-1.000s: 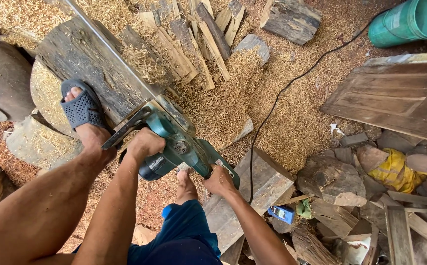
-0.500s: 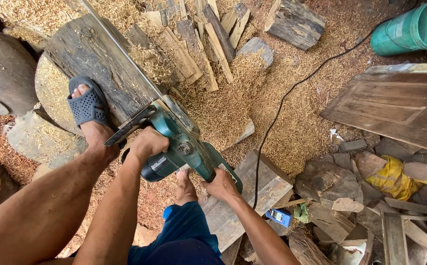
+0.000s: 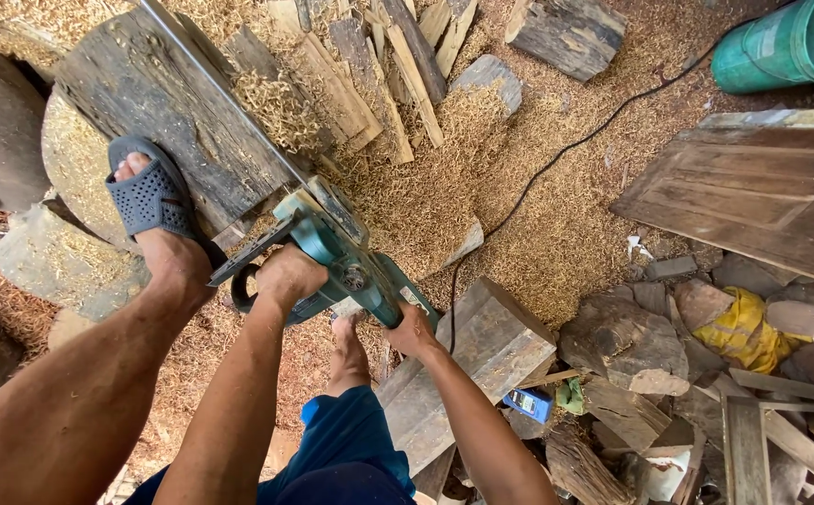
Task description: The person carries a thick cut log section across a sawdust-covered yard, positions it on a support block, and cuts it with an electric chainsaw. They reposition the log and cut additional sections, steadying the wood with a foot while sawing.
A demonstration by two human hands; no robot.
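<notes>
Head view | chainsaw (image 3: 346,266) – bar points up-left into log (image 3: 173,122) | left hand (image 3: 285,276), right hand (image 3: 414,332) – both clenched on handles

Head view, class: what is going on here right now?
A person grips a teal electric chainsaw with both hands: the left hand on the front handle, the right hand at the rear. Its bar lies along a weathered log, which the person's sandalled foot pins down. Sawdust covers the ground, and a black cord trails away.
</notes>
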